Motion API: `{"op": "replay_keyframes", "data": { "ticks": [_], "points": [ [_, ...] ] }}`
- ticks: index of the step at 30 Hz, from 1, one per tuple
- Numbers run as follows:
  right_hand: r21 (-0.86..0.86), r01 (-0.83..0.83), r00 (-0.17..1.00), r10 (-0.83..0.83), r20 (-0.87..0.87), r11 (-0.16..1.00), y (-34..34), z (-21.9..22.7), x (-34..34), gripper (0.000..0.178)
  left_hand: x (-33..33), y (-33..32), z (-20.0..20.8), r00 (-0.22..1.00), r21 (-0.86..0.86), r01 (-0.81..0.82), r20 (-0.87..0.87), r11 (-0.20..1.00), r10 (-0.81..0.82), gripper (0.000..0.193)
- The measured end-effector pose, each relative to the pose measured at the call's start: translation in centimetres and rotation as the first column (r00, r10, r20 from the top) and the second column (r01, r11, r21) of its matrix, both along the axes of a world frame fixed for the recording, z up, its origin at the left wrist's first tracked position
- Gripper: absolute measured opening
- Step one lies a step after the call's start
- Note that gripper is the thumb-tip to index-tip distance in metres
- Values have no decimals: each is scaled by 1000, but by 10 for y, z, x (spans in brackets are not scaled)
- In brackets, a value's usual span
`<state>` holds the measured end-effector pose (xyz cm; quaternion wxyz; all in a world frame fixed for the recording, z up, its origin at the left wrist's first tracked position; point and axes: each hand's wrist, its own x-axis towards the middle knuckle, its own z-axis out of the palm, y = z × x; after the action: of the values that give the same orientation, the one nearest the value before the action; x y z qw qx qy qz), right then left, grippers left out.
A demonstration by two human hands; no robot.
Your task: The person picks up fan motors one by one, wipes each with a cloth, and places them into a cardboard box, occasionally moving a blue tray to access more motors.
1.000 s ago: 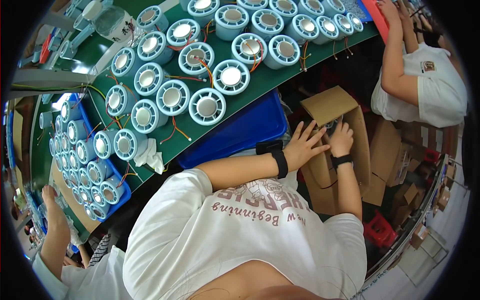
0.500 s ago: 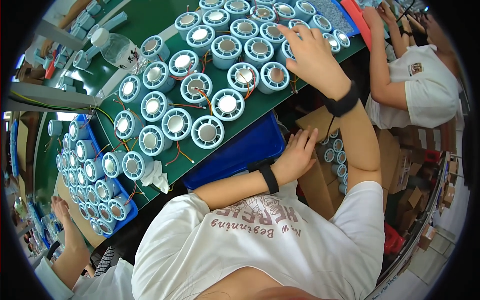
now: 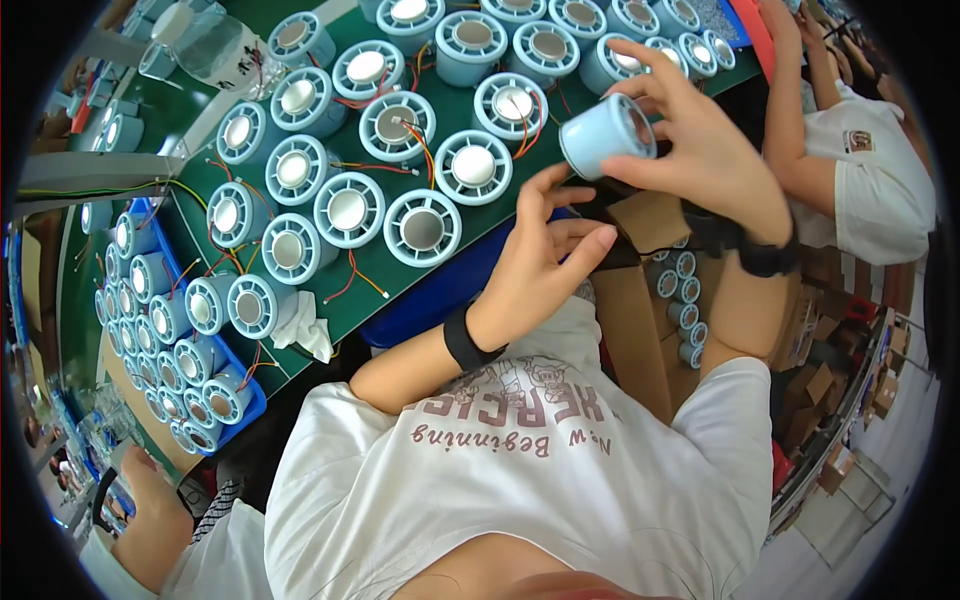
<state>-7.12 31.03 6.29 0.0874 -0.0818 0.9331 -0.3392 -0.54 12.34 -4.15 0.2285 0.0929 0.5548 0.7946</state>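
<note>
Over the table's near edge, my right hand [image 3: 715, 150] grips a light-blue cylindrical plastic housing [image 3: 592, 140] between thumb and fingers. It is tilted on its side, its round ringed end turned toward my right palm. Just below it, my left hand [image 3: 530, 260] is open with fingers spread; its index fingertip is close to the housing's lower edge, and I cannot tell whether they touch. Several similar housings stand on the green table, including one [image 3: 422, 228] with a grey metal disc in a spoked ring and one [image 3: 473, 168] with a brighter disc. Red and yellow wires [image 3: 355, 277] trail between them.
A blue tray [image 3: 252, 405] packed with similar housings lies at left. A clear plastic bottle [image 3: 215, 50] and a crumpled white cloth [image 3: 303, 328] are on the table. A blue bin [image 3: 420, 305] sits below the edge, beside an open carton [image 3: 640, 325]. Co-workers sit at both sides.
My right hand has lifted a housing from the table and drawn it nearer. My left hand has risen from my chest toward it, fingers spread. The view has shifted slightly.
</note>
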Motion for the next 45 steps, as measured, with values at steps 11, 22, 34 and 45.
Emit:
{"op": "replay_keyframes", "data": {
  "ticks": [11,22,34,45],
  "points": [
    [-346,-351,905,410,114,870,37,12,-22,80,-13,-41,39,736,751,-19,458,660,-499,65],
    [467,-395,702,588,-403,791,-41,-24,-49,61,-3,-37,22,658,139,-363,-663,922,359,89],
    [199,-360,923,379,-62,911,-26,26,-43,59,5,-36,-6,870,171,-209,-417,963,262,84],
    [-525,-393,894,447,-27,755,26,8,-29,67,14,-43,-2,987,455,-155,102,877,121,106]
  ]
}}
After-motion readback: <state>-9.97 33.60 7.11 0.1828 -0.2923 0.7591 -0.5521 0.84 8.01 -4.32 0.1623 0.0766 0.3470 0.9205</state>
